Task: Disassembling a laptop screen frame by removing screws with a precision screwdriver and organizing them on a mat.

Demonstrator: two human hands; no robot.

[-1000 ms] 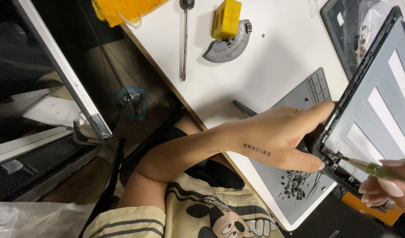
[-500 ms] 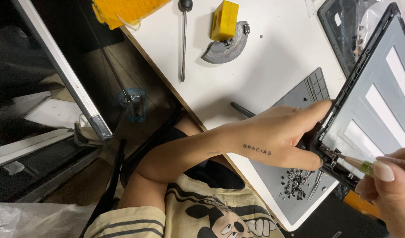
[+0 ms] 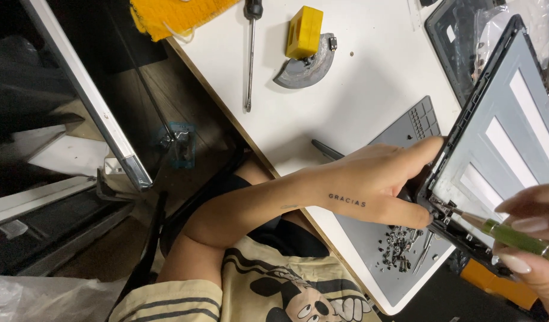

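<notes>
Head view, screwdriver [image 3: 513, 237] between right hand [image 3: 540, 238] fingers

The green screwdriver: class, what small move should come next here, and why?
Probably a turn of the green screwdriver in place: its tip sits at the hinge corner of the grey panel, the right hand grips it, and the left hand steadies that corner.

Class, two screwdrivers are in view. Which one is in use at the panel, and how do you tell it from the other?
The green-handled screwdriver, held in the right hand, tip at the grey panel's corner. The long black-handled screwdriver lies untouched on the white table.
</notes>
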